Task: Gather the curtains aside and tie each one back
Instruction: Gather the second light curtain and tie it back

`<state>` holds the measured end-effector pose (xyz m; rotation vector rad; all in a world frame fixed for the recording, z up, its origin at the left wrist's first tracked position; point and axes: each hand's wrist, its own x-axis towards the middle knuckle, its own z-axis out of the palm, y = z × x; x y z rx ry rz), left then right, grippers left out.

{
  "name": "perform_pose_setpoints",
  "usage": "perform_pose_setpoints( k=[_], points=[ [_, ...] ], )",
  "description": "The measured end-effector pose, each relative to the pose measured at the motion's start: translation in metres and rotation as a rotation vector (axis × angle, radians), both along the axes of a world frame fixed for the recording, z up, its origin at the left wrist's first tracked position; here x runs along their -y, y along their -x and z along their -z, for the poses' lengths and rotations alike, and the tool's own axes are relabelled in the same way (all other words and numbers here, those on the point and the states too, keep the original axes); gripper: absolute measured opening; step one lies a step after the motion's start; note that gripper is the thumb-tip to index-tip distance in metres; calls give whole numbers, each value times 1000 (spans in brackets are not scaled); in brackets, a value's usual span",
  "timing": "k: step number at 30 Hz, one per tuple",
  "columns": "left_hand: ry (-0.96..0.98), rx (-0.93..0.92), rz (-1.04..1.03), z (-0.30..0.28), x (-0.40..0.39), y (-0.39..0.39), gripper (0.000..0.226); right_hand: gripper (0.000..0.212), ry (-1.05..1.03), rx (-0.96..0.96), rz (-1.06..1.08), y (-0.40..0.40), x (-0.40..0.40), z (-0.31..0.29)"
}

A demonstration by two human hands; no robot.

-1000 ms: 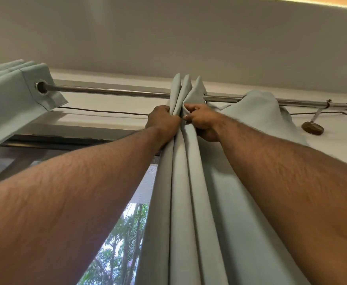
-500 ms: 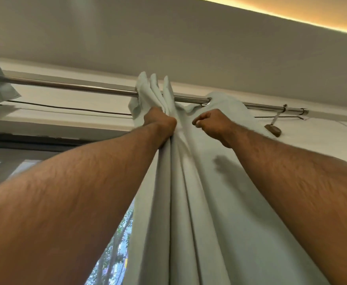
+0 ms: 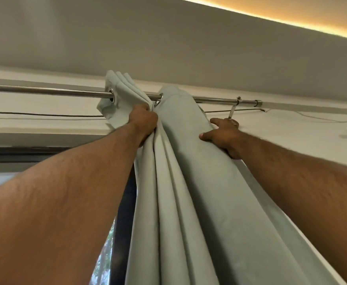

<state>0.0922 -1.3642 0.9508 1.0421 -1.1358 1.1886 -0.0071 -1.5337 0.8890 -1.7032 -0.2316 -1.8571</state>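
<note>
Right hand (image 3: 222, 135) now spreads open against pale grey-green fabric curtain (image 3: 189, 182); left hand (image 3: 144, 123) grips bunched pleats below steel rod (image 3: 45, 91).

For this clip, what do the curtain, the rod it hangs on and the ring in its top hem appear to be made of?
Curtain: pale grey-green woven cloth, matte and fairly heavy by its look, falling in soft deep folds under the left hand's grip.
Rod: metal, probably polished steel or chrome, given its bright streaked highlights.
Eyelet ring: shiny silver, seemingly metal, though plated plastic cannot be excluded.
</note>
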Motion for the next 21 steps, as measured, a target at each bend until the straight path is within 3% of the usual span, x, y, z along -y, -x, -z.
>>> perform_pose_setpoints(
  k=[3, 6, 8, 10, 13, 16, 18, 21],
  points=[
    [11, -21, 59, 3, -6, -3, 26, 54, 32, -11, -75, -9, -3, -11],
    [-32, 17, 32, 11, -21, -11, 71, 47, 26, 64, -72, -21, -16, -16],
    [-89, 1, -198, 17, -35, -16, 96, 48, 15, 137, -101, -32, -29, -18],
    [-143, -42, -493, 25, -49, -18, 94, 49, -8, 151, -192, -46, -53, -21],
    [-106, -15, -653, 28, -76, -19, 66, 41, 128, 99, -335, -76, -124, -37],
    [40, -16, -680, 20, -120, -25, 46, 35, 303, 5, -493, -98, -205, -40],
    [85, -68, -627, 19, -159, -35, 49, 40, 364, -40, -545, -112, -237, -40],
    [67, -101, -515, 27, -189, -50, 61, 50, 344, -64, -459, -126, -233, -50]
  ],
)
